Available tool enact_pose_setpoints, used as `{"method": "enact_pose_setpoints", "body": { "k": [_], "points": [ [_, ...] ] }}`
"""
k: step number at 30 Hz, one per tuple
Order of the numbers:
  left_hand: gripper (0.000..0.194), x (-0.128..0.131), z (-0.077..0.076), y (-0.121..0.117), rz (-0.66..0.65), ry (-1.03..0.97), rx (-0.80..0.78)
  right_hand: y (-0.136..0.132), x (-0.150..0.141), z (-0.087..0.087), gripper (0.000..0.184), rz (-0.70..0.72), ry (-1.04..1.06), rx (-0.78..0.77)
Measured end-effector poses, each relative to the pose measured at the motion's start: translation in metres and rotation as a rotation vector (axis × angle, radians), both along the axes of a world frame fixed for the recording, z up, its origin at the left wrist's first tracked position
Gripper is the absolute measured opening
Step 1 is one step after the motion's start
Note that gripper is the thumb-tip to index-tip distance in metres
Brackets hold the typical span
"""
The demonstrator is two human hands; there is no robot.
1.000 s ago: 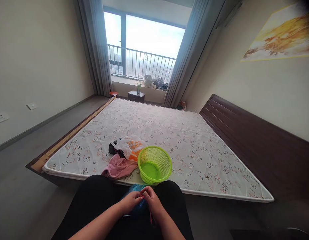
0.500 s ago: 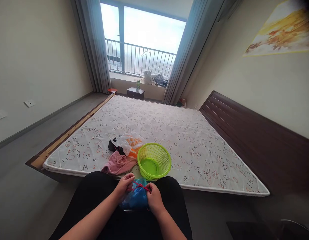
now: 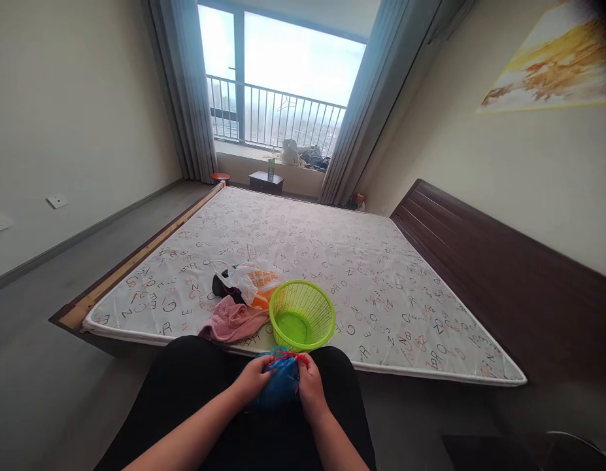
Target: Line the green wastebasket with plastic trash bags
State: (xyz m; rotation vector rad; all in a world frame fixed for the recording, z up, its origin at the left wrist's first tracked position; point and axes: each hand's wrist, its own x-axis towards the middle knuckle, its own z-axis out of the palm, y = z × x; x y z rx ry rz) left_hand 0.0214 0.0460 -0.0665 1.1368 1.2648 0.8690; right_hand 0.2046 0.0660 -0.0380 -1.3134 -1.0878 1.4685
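On my lap, between my thighs, lies a blue plastic bag [image 3: 280,389] with a red drawstring [image 3: 283,355] at its top. My left hand [image 3: 254,379] pinches the bag's upper left side. At the upper right, my right hand [image 3: 310,386] grips the bag close to the red string. Just beyond, a green plastic basket [image 3: 303,317] with nothing in it stands on the mattress edge. A pink cloth [image 3: 231,320] lies crumpled left of the basket, with a white and orange plastic bag [image 3: 256,282] and a black item [image 3: 225,286] behind it.
A bare mattress [image 3: 381,281] with printed letters fills the bed frame, whose dark headboard [image 3: 503,242] rises at the right. By the window stand a small dark nightstand [image 3: 266,184] with a green glass [image 3: 271,169] on it and a red stool [image 3: 220,177].
My hands held the red string stretched between them before; now both have come down onto the bag's top and grip its sides. The basket and cloth have stayed put.
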Motion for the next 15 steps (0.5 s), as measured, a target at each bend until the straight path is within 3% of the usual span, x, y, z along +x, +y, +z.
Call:
{"method": "enact_pose_setpoints", "body": {
  "k": [3, 7, 11, 15],
  "points": [
    [0.042, -0.021, 0.016, 0.012, 0.309, 0.004, 0.042, 0.001, 0.002, 0.002, 0.045, 0.022, -0.038, -0.023],
    [0.060, -0.052, 0.031, 0.023, 0.636, -0.096, 0.034, -0.003, 0.000, 0.003, 0.038, 0.249, -0.170, 0.013],
    [0.068, -0.065, 0.037, 0.024, 0.719, -0.163, 0.040, -0.007, -0.002, 0.006, 0.031, 0.398, -0.310, 0.090],
    [0.065, -0.076, 0.045, 0.024, 0.772, -0.082, 0.123, -0.005, 0.003, 0.010, 0.027, 0.320, -0.344, 0.099]
  ]
}}
